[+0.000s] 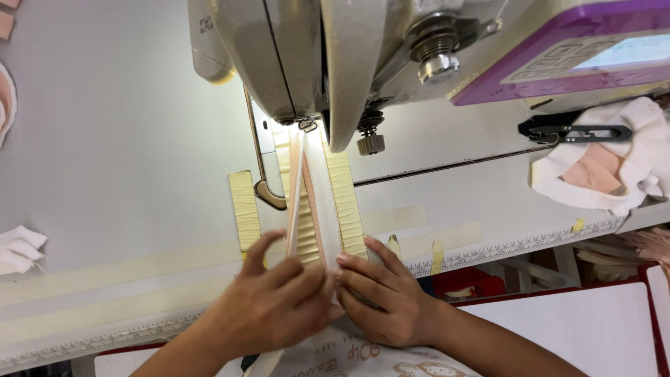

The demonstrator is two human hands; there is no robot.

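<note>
At the sewing machine (335, 63), I am feeding a long narrow strip of white and peach fabric (312, 202) toward the presser foot (307, 126). My left hand (269, 304) and my right hand (380, 300) are lying side by side, almost touching, fingers pressed flat on the near end of the strip rather than closed around it. The left thumb is reaching up along the left edge; the right fingertips are pinning the right edge down.

By my reading, the seam is in its early part: the far end of the strip is sitting under the machine head at the needle, while most of its length is lying in front of the foot, seemingly unsewn. I cannot tell whether the needle is down, since the head is hiding it.

Two ridged yellowish guide strips (246, 209) are flanking the fabric, one on each side, with the right one just beside the strip's edge. Bands of masking tape (139, 262) are running across the white table (118, 139), and a ruler scale is lining its front edge.

Off to the right, black thread snips (579, 132) are resting on a heap of white and peach cloth pieces (607, 171). A purple control panel (579, 49) is sitting on the machine's right. More white pieces (17, 248) are lying at the left edge, and a red-rimmed bin (558, 328) is standing below the table.
</note>
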